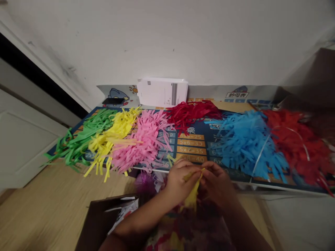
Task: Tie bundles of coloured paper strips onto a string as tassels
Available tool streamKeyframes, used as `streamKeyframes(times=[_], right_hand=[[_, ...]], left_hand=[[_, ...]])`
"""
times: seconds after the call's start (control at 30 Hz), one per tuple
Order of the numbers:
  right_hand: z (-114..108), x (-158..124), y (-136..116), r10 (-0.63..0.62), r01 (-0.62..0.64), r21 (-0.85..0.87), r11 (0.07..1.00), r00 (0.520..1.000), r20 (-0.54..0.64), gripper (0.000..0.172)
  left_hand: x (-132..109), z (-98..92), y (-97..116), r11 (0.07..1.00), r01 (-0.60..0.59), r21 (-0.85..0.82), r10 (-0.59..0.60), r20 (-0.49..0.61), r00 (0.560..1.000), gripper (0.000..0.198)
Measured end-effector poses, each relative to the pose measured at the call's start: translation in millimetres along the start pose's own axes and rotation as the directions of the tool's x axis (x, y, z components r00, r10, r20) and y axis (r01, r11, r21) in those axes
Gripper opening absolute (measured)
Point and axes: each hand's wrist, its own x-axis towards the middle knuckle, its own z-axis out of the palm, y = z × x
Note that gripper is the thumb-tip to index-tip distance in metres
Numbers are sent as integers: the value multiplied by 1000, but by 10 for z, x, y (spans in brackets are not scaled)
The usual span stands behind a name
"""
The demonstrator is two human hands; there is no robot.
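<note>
Both hands meet at the table's front edge over a strip of yellow tissue-paper fringe (192,197). My left hand (180,177) is closed around its upper part. Pinched fingers of my right hand (216,179) grip the top end beside it. The fringe hangs down between the hands, partly hidden by them. Behind them lie bunches of paper fringe: green (98,123), yellow (123,123) and pink (146,139) to the left, dark red (195,111) at the back, blue (246,143) and red (298,143) to the right.
The table top (191,150) carries a printed multiplication chart. A white labelled box (162,92) leans at the wall, with a dark phone (113,101) to its left. An open cardboard box (99,219) stands on the floor at lower left. Clear string (261,153) lies over the blue bunch.
</note>
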Motion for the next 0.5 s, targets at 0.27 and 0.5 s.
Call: streamKeyframes(times=[0.27, 0.5], right_hand=[[54, 68, -85, -125, 127, -169, 977, 992, 22, 20], [17, 338, -352, -348, 416, -678, 606, 905, 244, 12]], left_hand=[[41, -80, -119, 992, -126, -14, 126, 6, 992, 7], [114, -136, -250, 998, 4, -67, -6, -25, 1000, 13]])
